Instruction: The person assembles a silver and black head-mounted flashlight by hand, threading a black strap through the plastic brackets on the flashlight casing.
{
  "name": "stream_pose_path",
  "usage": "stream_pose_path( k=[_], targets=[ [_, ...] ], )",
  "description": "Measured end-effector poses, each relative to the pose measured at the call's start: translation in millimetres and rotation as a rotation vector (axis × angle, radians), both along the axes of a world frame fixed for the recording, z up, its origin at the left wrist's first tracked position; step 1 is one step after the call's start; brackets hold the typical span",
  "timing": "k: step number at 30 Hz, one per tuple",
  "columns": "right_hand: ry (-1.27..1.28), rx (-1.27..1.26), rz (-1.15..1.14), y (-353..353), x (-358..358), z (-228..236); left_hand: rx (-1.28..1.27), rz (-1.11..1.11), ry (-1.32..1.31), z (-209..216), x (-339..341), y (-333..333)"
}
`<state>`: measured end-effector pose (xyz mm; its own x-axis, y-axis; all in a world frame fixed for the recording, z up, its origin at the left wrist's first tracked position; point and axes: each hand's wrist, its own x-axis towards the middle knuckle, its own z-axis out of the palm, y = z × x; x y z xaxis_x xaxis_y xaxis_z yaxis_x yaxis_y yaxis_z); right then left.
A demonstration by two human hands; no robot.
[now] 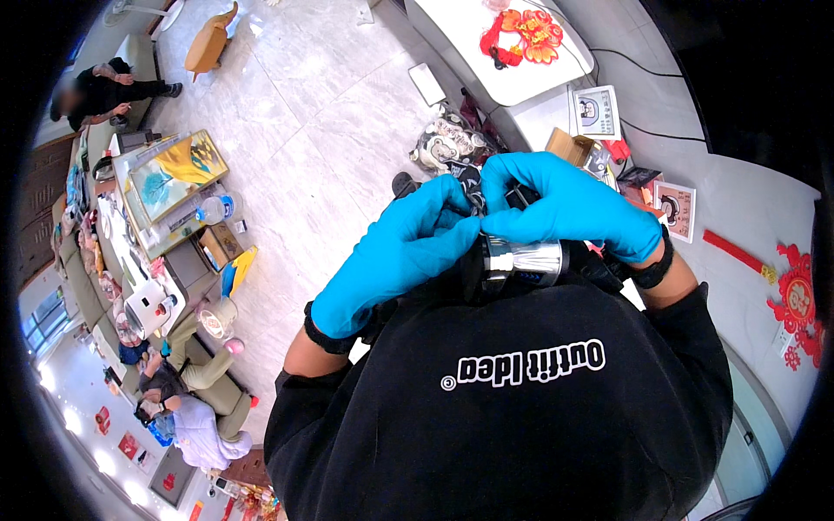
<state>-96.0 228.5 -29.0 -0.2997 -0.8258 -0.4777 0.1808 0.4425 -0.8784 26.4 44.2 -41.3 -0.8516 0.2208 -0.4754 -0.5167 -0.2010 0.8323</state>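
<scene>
Both my hands wear blue gloves and meet in front of my chest, fingertips close together. My left hand (395,256) is closed, its thumb and fingers pinched at a black strap with pale markings (472,187). My right hand (565,204) is closed too, its fingers bent against the strap from the other side. Just below the fingertips sits a shiny silver cylinder with black parts (526,259), close to my black top; its exact kind I cannot make out. The gloves partly hide the strap and whatever lies between the fingers.
A white table (521,82) with red festive decorations (526,36) stands at the far right, framed pictures (597,111) near it. A patterned bag (447,143) lies beyond my hands. Leftward are a cluttered low table, a bin (217,318), an animal-shaped stool (211,42) and two people.
</scene>
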Motion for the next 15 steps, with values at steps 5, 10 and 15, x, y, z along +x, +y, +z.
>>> stream_pose_path(
  k=[5,10,15],
  targets=[
    [0.025,-0.003,0.024,-2.2,-1.2,4.5,-0.041,-0.024,-0.052,17.0,-7.1,-0.2],
    [-0.001,0.017,0.011,-3.7,-0.5,6.4,-0.219,-0.109,-0.013,25.0,-9.1,-5.0],
    [0.004,0.04,0.01,-4.4,-1.4,6.0,-0.151,-0.168,-0.054,18.4,-12.5,-9.2]
  ],
)
